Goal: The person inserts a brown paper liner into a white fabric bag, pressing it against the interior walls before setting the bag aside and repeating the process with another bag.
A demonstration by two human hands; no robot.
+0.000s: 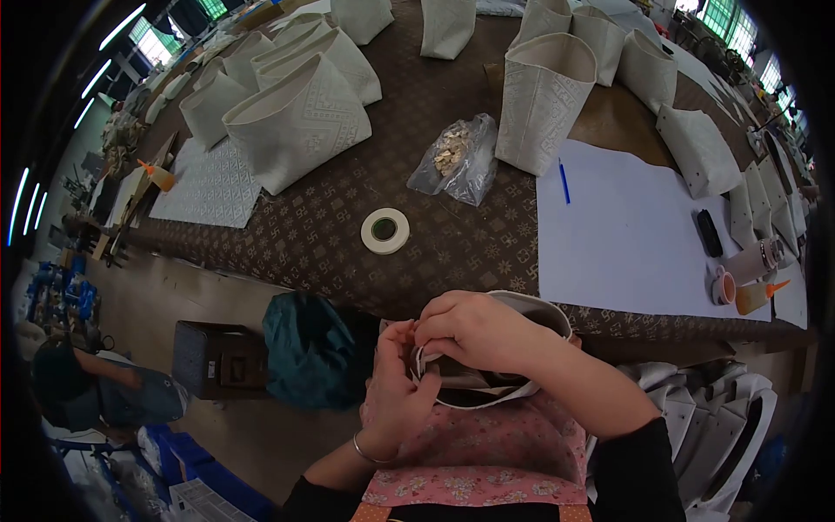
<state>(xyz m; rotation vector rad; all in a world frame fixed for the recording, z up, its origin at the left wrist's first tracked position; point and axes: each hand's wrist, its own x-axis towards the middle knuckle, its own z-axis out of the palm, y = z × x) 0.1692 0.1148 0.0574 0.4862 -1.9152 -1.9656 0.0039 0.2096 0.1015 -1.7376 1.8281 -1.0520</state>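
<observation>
Head cam: bag (531,306) sits at the lap over the pink apron (496,435), below the bench (322,209) edge, mouth open. Left hand (400,383) grip pinched on its rim, left side; right hand (470,326) grip clenched on the same stretch, fingertips partly hidden. On bench: tape roll (400,233), poly bag (477,161) of small pieces behind it, pen (564,181) on white paper (635,244) to the right.

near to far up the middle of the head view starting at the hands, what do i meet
off-white open-topped bag held by the left hand and right hand → round white tape roll → clear plastic bag of small tan pieces → upright off-white bag
</observation>
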